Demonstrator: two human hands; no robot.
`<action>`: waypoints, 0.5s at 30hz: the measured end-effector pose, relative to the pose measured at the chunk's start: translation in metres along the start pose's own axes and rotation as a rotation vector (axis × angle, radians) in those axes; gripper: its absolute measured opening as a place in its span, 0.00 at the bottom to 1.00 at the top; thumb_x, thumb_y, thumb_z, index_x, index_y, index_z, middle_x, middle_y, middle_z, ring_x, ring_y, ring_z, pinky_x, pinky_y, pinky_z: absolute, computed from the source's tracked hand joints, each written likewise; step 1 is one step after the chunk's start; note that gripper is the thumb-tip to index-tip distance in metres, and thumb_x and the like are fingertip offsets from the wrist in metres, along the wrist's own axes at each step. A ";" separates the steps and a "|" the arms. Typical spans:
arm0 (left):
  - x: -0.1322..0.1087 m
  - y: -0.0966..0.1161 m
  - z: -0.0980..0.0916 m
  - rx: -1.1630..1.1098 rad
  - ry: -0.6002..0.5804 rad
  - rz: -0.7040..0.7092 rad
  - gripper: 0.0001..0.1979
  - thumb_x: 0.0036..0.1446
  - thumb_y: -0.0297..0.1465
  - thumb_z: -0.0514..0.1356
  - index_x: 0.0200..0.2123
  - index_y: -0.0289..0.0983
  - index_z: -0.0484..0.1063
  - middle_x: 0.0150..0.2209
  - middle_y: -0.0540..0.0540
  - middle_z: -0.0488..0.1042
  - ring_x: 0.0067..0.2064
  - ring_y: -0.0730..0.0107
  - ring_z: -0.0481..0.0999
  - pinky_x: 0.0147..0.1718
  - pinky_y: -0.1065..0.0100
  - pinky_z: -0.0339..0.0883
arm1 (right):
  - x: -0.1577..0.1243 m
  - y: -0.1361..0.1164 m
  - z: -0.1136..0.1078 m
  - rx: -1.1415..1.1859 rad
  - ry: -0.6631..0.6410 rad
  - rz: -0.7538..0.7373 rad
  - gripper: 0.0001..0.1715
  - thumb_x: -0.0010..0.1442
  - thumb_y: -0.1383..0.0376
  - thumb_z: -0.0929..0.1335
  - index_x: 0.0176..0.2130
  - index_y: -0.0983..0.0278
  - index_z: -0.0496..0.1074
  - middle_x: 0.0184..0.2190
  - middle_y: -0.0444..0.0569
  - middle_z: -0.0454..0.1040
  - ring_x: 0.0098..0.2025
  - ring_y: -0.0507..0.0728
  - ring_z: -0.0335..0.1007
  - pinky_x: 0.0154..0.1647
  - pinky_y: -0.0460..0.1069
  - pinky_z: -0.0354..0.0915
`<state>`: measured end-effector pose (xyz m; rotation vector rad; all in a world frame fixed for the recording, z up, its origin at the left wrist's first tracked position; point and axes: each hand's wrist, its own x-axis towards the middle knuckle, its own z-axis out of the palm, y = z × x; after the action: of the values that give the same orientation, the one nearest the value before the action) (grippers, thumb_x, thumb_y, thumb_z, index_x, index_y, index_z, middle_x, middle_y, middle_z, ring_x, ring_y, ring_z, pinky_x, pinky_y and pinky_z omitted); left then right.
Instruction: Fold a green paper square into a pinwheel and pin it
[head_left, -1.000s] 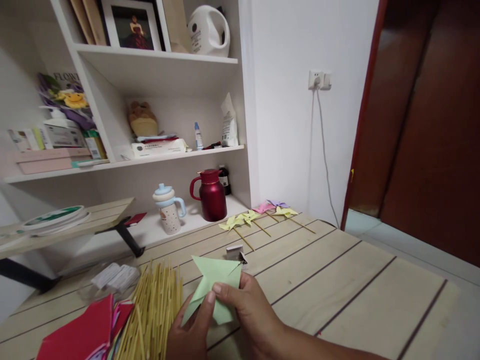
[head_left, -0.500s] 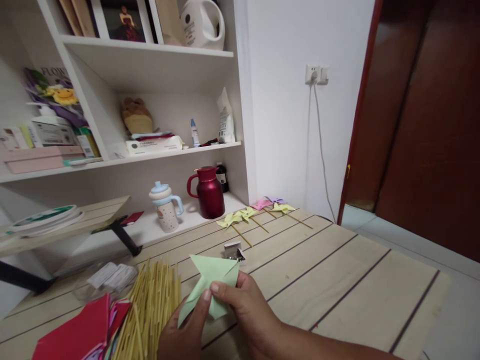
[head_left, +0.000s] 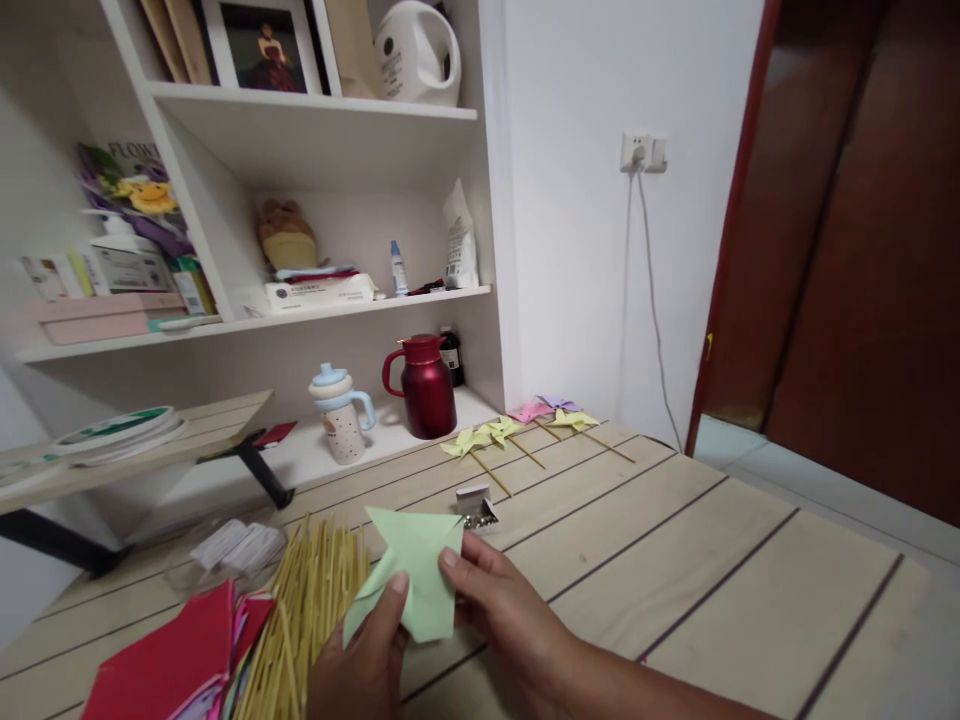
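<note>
A light green folded paper is held low over the wooden table between both hands. My left hand pinches its lower left part with thumb on top. My right hand grips its right edge, fingers closed on the paper. A bundle of thin bamboo sticks lies just left of the hands. A small open box of pins sits right behind the paper.
Red and pink paper sheets lie at the lower left. Several finished paper pinwheels on sticks lie at the table's far edge. A red jug and a lidded cup stand on the shelf unit behind. A door is at right.
The green paper has shifted a little left and turned in my hands; my right fingers slid from its middle to its right edge. The view drifted slightly.
</note>
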<state>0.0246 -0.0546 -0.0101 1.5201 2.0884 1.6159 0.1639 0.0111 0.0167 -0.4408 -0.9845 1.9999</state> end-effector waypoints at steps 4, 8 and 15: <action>0.002 -0.003 -0.002 -0.111 0.132 -0.053 0.16 0.46 0.35 0.62 0.39 0.43 0.83 0.41 0.38 0.81 0.53 0.36 0.73 0.59 0.45 0.54 | 0.002 -0.008 -0.007 -0.042 0.034 -0.003 0.20 0.60 0.51 0.68 0.39 0.66 0.69 0.29 0.48 0.76 0.28 0.53 0.72 0.33 0.47 0.64; 0.003 -0.004 0.001 -0.193 0.114 -0.102 0.15 0.44 0.36 0.65 0.38 0.42 0.82 0.42 0.38 0.81 0.52 0.37 0.74 0.58 0.45 0.57 | 0.000 -0.015 -0.005 -0.187 -0.037 -0.067 0.11 0.58 0.60 0.69 0.33 0.64 0.65 0.25 0.43 0.71 0.25 0.52 0.70 0.32 0.48 0.64; 0.006 -0.001 0.005 -0.514 0.015 -0.332 0.16 0.39 0.40 0.69 0.35 0.42 0.80 0.43 0.42 0.82 0.58 0.42 0.71 0.55 0.52 0.66 | -0.009 -0.015 -0.009 -0.773 -0.076 -0.382 0.08 0.58 0.74 0.64 0.37 0.61 0.65 0.29 0.42 0.71 0.31 0.53 0.70 0.34 0.47 0.64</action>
<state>0.0240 -0.0464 -0.0103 0.9445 1.6328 1.8328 0.1828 0.0132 0.0226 -0.5326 -1.7405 1.2514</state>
